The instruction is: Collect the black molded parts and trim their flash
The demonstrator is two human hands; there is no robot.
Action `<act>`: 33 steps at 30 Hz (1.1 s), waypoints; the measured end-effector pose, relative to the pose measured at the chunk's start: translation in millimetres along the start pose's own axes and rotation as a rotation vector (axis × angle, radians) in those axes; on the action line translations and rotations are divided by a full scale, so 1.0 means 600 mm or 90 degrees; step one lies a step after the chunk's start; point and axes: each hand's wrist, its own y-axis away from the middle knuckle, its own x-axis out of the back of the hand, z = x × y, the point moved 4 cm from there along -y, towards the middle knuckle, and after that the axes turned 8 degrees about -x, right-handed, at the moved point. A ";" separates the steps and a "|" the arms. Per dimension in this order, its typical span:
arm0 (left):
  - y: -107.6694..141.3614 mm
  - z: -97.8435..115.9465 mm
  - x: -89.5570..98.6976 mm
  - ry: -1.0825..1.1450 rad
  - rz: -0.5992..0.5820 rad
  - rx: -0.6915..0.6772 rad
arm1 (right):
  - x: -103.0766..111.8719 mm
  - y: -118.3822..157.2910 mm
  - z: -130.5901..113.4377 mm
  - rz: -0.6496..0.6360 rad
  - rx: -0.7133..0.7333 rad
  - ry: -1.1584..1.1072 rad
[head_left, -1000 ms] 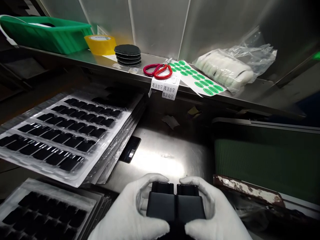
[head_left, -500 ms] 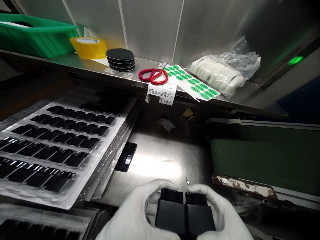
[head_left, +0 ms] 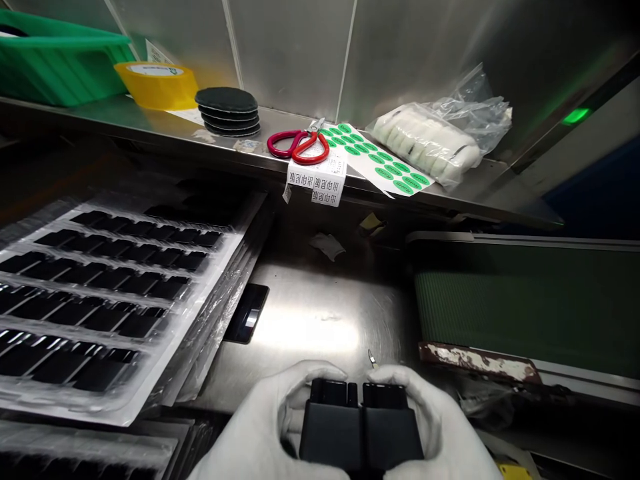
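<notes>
Two black rectangular plastic parts sit side by side between my white-gloved hands, low in the head view. Around the left black part my left hand is curled, with its fingertips at the part's upper end. My right hand wraps the right black part in the same way. Both parts have a narrower stepped top end, and their lower ends are cut off by the frame. Just beyond my right fingertips a small pointed metal blade lies on the steel table.
Stacked clear trays of black parts stand left, beside a phone-like black slab. A green conveyor belt runs at right. The back shelf holds a green bin, yellow tape, black discs, scissors, stickers and a bagged white bundle.
The view has shifted slightly, so the surroundings appear a little further left. My hands keep the same hold on the two black parts.
</notes>
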 end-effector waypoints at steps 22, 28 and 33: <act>-0.031 -0.021 -0.001 0.109 -0.080 -0.125 | 0.039 -0.021 0.024 -0.025 0.109 0.066; -0.033 -0.009 -0.005 -0.138 -0.022 -0.428 | 0.059 -0.015 0.022 0.013 0.400 0.174; -0.014 -0.013 -0.010 -0.211 0.062 -0.655 | 0.044 0.008 0.007 0.072 0.617 0.213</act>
